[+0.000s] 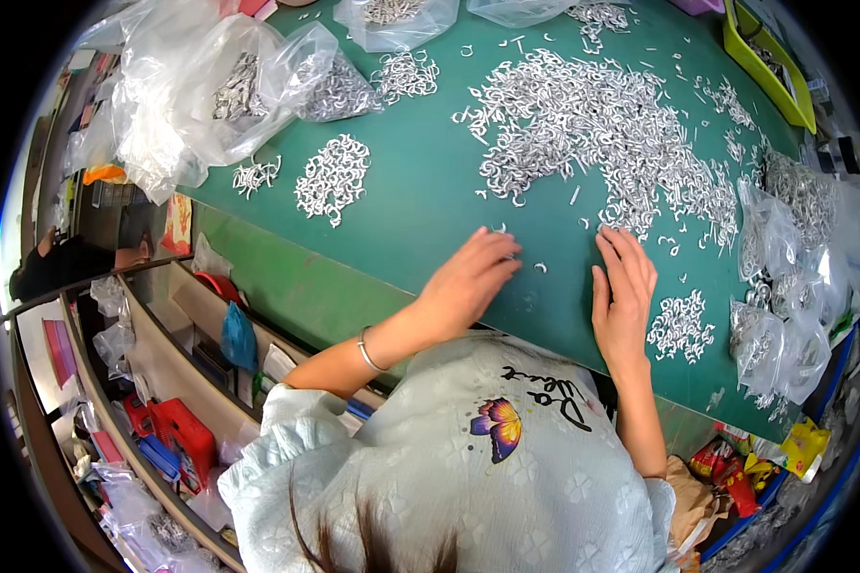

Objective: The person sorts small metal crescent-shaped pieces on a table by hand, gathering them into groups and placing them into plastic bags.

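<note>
A large pile of small silver, curved, hook-like metal pieces (588, 119) is spread over the green tabletop (401, 205). My right hand (625, 301) lies at the pile's near edge, fingers extended and fingertips touching the nearest pieces. To its left, my left hand (470, 285) hovers low over the table with loosely bent fingers, slightly apart and a little blurred. I see nothing held in it. One loose curved piece (500, 228) is just beyond its fingertips, and another single piece (541, 267) lies between my hands.
Smaller heaps of pieces lie at left (333, 179) and right (680, 326). Clear plastic bags (330, 86) of parts stand at the back left, more bags (798, 339) along the right edge. A yellow-green tray (769, 72) sits far right. Open drawers (196, 358) are below left.
</note>
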Tool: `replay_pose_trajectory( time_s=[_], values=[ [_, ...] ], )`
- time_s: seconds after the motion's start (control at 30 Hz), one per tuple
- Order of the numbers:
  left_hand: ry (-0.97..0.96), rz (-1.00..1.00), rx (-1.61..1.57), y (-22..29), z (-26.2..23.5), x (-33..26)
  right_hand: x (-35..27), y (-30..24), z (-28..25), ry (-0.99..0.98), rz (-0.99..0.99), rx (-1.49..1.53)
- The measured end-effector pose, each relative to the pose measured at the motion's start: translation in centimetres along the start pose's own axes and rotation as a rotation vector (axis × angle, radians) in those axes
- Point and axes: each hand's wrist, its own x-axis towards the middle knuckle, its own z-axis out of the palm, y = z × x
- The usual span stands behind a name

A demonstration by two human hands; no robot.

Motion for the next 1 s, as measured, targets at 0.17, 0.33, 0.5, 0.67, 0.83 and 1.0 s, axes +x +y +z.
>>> replay_pose_trajectory(
  time_s=[0.17, 0.33, 0.5, 0.67, 0.83, 1.0],
  values=[
    [0.171, -0.051, 0.309, -2.6, -4.2, -0.4, 1.6, -2.2, 1.0, -0.009, -0.050, -0.178],
    [0.355, -0.200, 0.411, -2.6, -5.3, -1.2, 0.7, -2.9, 0.4, -0.126, -0.101, -0.238],
    [0.527, -0.343, 0.407, -1.6, -4.3, -2.6, -1.3, -5.7, 2.7, -0.352, -0.124, -0.176],
    [0.615, -0.445, 0.400, -1.3, -3.6, -5.1, 1.7, -9.0, 5.9, -0.374, -0.277, -0.177],
    [0.697, -0.392, 0.317, -0.9, -2.8, -5.8, 6.5, -11.1, 8.0, -0.227, -0.356, -0.099],
    [0.404, -0.301, 0.308, -1.1, -3.9, -5.2, 6.0, -8.7, 5.8, -0.171, -0.240, -0.197]
  ],
)
